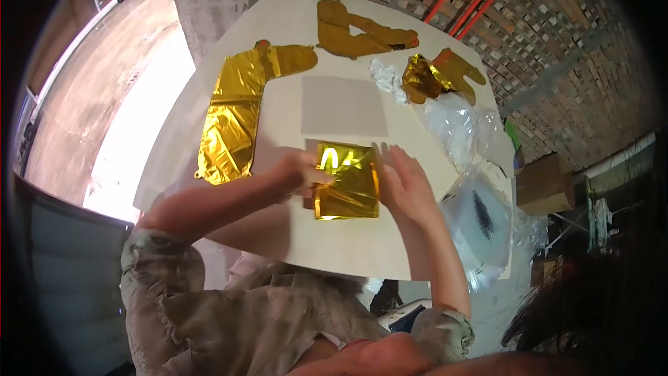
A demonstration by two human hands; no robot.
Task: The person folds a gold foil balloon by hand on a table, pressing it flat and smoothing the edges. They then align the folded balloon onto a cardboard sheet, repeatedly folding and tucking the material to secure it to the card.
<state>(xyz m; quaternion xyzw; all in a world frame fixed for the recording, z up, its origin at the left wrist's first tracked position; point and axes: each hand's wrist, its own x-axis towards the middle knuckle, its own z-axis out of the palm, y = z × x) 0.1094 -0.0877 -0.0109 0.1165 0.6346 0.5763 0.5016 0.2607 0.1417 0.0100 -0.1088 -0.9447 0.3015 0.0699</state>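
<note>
A folded gold foil balloon, a flat shiny rectangle, is between my hands over the near middle of the table. My left hand grips its left edge, with the thumb lying over the front. On the other side my right hand is open, fingers stretched out and palm at the packet's right edge. A flat, unfolded gold foil balloon with a bent shape lies to the left. Beyond the packet sits a grey rectangular sheet.
Another flat gold foil balloon lies at the table's far edge. Crumpled gold foil is at the far right, beside white scraps. Clear plastic bags cover the right side. A cardboard box stands beyond the table.
</note>
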